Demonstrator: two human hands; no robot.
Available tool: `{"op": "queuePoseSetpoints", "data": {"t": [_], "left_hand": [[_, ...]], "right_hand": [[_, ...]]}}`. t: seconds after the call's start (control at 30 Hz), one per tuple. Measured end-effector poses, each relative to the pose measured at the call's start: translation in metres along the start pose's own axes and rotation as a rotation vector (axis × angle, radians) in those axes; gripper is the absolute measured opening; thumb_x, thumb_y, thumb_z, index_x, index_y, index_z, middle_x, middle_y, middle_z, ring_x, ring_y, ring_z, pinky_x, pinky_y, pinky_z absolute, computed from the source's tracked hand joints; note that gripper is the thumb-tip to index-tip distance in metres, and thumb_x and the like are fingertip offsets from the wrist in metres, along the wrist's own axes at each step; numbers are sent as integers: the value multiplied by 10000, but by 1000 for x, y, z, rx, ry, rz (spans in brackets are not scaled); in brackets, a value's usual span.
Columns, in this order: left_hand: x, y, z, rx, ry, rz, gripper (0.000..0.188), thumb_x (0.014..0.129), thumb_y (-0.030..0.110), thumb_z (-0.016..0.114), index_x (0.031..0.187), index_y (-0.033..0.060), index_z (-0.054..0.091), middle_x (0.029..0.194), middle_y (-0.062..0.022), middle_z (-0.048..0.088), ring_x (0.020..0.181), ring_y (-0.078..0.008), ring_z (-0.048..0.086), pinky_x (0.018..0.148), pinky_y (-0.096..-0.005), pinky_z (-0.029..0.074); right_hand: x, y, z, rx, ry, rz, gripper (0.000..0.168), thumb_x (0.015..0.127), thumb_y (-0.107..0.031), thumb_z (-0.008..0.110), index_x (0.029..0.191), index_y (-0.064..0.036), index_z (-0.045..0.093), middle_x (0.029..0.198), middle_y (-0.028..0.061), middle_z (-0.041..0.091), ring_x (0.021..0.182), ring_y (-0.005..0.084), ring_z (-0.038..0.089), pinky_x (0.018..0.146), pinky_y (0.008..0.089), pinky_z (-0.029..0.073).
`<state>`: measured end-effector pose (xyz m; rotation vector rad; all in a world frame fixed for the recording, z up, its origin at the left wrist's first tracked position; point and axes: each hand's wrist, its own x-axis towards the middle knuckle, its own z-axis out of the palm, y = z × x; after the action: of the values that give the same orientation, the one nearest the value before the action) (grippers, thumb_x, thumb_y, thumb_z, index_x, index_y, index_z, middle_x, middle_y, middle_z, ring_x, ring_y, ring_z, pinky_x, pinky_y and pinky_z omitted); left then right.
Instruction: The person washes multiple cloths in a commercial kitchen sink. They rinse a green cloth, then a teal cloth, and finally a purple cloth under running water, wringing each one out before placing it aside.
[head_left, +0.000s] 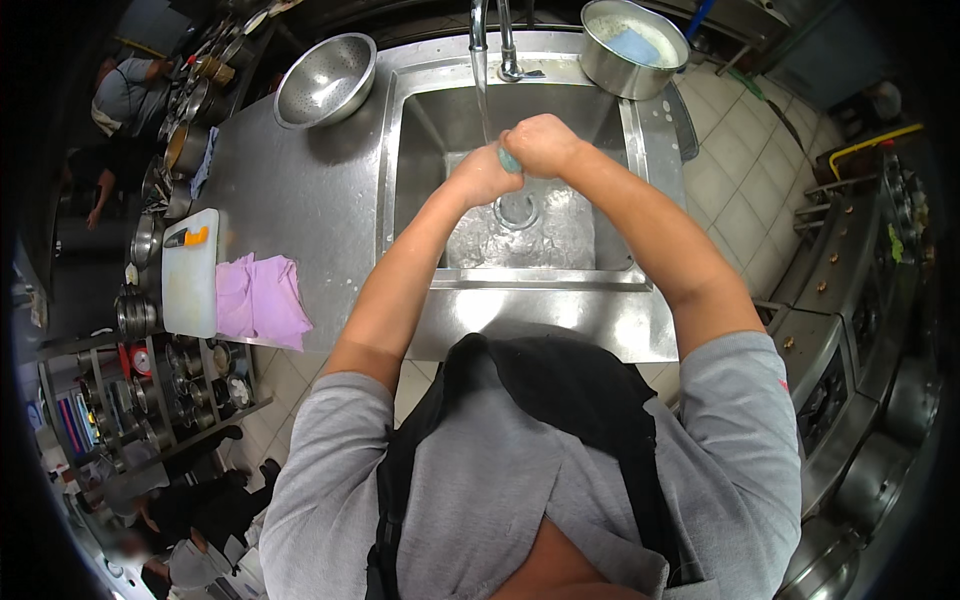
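Observation:
Over the stainless steel sink (420, 187), my left hand (484, 176) and my right hand (544, 144) press together, both closed around a small pale green item (509, 160). Fingers cover most of it, so I cannot tell whether it is a sponge or a cloth. Water runs from the chrome faucet (478, 34) in a thin stream that falls just beside my left hand. Beneath my hands, the round drain (515, 211) sits under moving water.
Left of the sink, a perforated metal colander (326, 79) tilts on the counter. A white cutting board (191, 289) bears an orange-and-black tool (187, 237) beside a pink cloth (259, 296). Behind right, a metal pot (630, 79) holds suds and a blue sponge (634, 46). People stand left.

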<state>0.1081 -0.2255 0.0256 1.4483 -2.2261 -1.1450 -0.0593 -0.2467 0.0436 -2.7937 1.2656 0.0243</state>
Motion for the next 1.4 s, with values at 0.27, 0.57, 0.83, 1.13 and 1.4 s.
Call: {"op": "queuePoseSetpoints", "data": {"t": [0.27, 0.57, 0.83, 1.13, 1.4], "left_hand": [[-13, -4, 14, 484, 145, -18, 406, 791, 275, 726, 1085, 40, 574, 931, -208, 722, 875, -384, 703, 791, -464, 558], [-11, -39, 16, 737, 204, 272, 386, 755, 217, 764, 1034, 91, 530, 819, -137, 703, 778, -352, 698, 715, -451, 550], [-11, -58, 24, 164, 382, -118, 655, 774, 240, 812, 1347, 109, 522, 1197, -141, 665, 1035, -292, 678, 938, -423, 500], [35, -94, 60, -1378, 687, -546, 744, 857, 166, 765, 1421, -51, 330, 1081, -156, 642, 940, -227, 639, 844, -438, 535], [25, -100, 52, -1686, 278, -254, 319, 1031, 335, 522, 1069, 19, 553, 908, -113, 660, 853, -284, 653, 830, -459, 541]], "right_hand": [[-14, -33, 31, 255, -8, 356, 236, 738, -183, 704, 946, -74, 726, 944, 153, 744, 912, 329, 717, 794, 440, 570], [-24, -53, 78, 1232, -48, 698, 316, 752, -246, 743, 958, -9, 701, 791, 109, 666, 644, 206, 639, 571, 351, 516], [-8, -18, 70, 874, -230, 691, 276, 776, -224, 738, 956, -20, 696, 750, 98, 675, 613, 244, 669, 572, 350, 528], [16, -85, 100, 259, 245, 423, 289, 786, -175, 674, 1038, -34, 665, 993, 206, 728, 858, 329, 725, 724, 421, 579], [-7, -44, 99, 977, -114, 520, 409, 734, -303, 755, 1067, -73, 701, 1030, 155, 734, 922, 308, 716, 829, 423, 564]]}}
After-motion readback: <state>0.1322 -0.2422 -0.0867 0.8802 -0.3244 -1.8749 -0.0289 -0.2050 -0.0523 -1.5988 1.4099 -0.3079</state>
